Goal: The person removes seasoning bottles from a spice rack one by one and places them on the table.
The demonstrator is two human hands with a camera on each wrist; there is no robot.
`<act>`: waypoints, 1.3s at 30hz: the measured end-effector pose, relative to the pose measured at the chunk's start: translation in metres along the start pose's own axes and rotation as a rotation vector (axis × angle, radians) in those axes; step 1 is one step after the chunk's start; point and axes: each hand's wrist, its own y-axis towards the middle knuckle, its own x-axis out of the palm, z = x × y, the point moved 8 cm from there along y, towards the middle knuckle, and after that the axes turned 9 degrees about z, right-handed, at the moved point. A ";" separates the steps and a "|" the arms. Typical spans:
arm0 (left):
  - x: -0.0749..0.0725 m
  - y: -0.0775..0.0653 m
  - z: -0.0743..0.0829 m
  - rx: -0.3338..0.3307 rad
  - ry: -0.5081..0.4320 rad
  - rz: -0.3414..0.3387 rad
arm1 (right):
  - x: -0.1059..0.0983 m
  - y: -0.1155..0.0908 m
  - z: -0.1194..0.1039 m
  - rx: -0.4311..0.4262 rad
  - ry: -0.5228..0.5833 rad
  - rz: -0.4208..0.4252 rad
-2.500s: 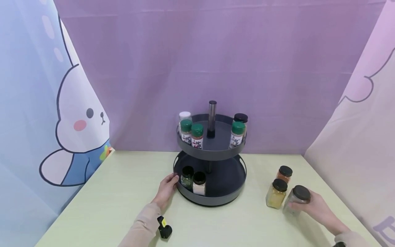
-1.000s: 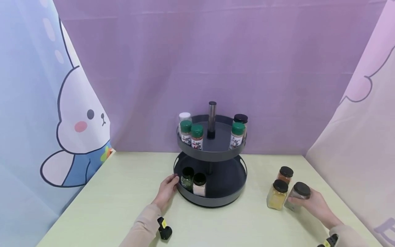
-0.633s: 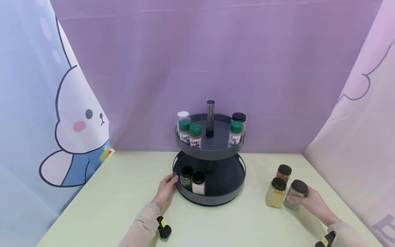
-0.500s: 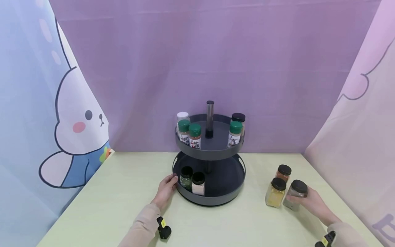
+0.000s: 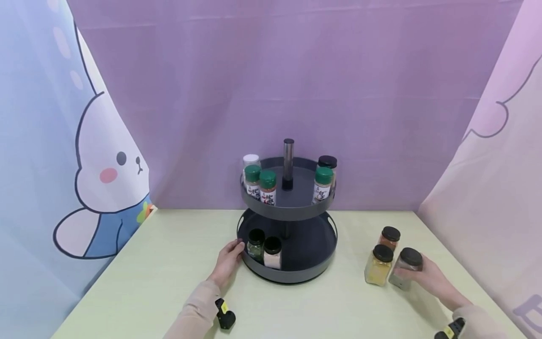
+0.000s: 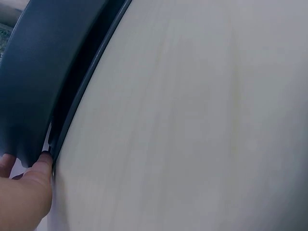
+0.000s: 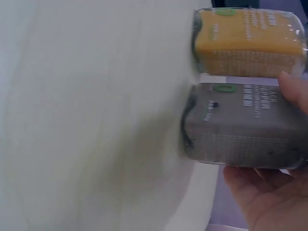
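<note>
At the right of the head view my right hand (image 5: 433,278) holds a glass spice jar (image 5: 405,269) of grey powder with a black lid. Thumb and fingers grip its sides; in the right wrist view the grey spice jar (image 7: 243,124) looks close to the table. Just left of it stands a jar of yellow powder (image 5: 378,269), and behind is a jar of reddish powder (image 5: 389,238). My left hand (image 5: 227,261) grips the left rim of a dark two-tier turntable rack (image 5: 296,275), with the thumb (image 6: 42,166) on the lower tray's edge.
Two black-lidded jars, one green (image 5: 256,247) and one pale (image 5: 272,256), stand at the lower tray's front left. Several bottles, such as a green-capped one (image 5: 322,184), stand on the upper tray. A purple curtain (image 5: 190,117) hangs behind the table (image 5: 139,282).
Compared with 2.5 s ago, my right hand has brought the grey spice jar slightly back and left, closer to the yellow one. My left hand stays on the rack; the last second shows almost no movement.
</note>
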 end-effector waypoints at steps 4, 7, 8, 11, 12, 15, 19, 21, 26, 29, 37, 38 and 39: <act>0.001 0.000 0.002 0.007 -0.012 -0.008 | -0.009 0.000 -0.009 -0.052 0.013 0.040; 0.000 0.000 0.003 0.008 -0.015 -0.008 | -0.015 0.000 -0.018 -0.099 0.023 0.065; 0.000 0.000 0.003 0.011 -0.011 -0.009 | -0.017 -0.001 -0.021 -0.110 0.022 0.070; -0.001 -0.001 0.003 0.011 0.009 -0.010 | -0.023 -0.004 -0.032 -0.148 0.004 0.092; -0.001 -0.001 0.002 0.014 0.013 -0.015 | -0.025 -0.005 -0.036 -0.165 -0.003 0.102; 0.000 -0.003 0.002 0.012 0.024 -0.020 | -0.034 -0.010 -0.051 -0.214 -0.041 0.155; 0.000 -0.004 0.002 0.012 0.012 -0.019 | -0.048 -0.016 -0.073 -0.247 -0.076 0.246; 0.000 -0.004 0.002 0.013 0.013 -0.017 | -0.053 -0.020 -0.086 -0.252 -0.074 0.288; 0.000 -0.003 0.001 0.012 0.009 -0.013 | -0.053 -0.037 -0.131 -0.429 -0.029 0.435; 0.000 -0.003 0.001 0.009 0.000 -0.008 | -0.042 -0.047 -0.158 -0.583 -0.019 0.493; 0.001 -0.002 0.002 0.014 0.006 -0.002 | 0.004 -0.042 -0.194 -0.589 0.037 0.380; 0.001 -0.002 0.002 0.016 0.009 0.000 | 0.010 -0.038 -0.195 -0.558 0.053 0.351; 0.001 -0.002 0.002 0.013 0.009 0.003 | 0.017 -0.033 -0.194 -0.521 0.070 0.316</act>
